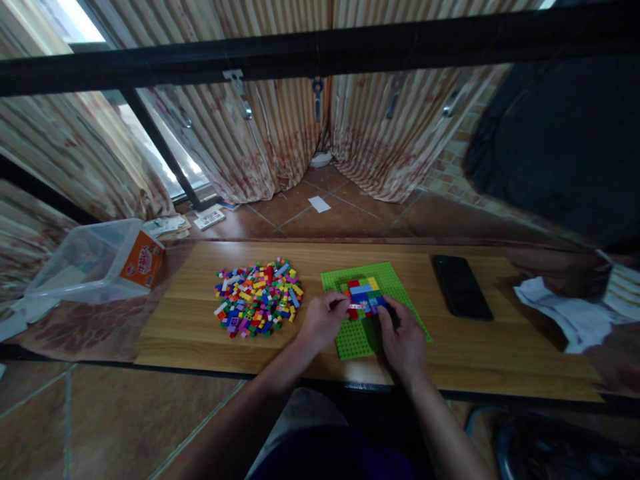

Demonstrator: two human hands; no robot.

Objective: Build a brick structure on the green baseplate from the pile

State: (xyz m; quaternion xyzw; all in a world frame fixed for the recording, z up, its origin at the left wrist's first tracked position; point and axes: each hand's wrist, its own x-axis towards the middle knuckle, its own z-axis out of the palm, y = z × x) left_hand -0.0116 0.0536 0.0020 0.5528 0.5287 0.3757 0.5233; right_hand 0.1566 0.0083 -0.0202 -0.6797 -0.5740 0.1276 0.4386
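A green baseplate (397,287) lies on the wooden table (190,327) with a patch of red, blue, yellow and green bricks (364,291) built on its middle. My left hand (323,320) pinches a small light-coloured brick (358,306) at the front edge of that patch. My right hand (403,337) rests on the baseplate just right of it, its fingers curled against the bricks' near side. A loose heap of coloured bricks (257,297) lies to the left of my left hand.
A black phone (461,287) lies flat to the right of the baseplate. A clear plastic tub (87,260) with an orange label stands at the table's left end. Crumpled white cloth (570,310) lies at the far right. A black bar crosses overhead.
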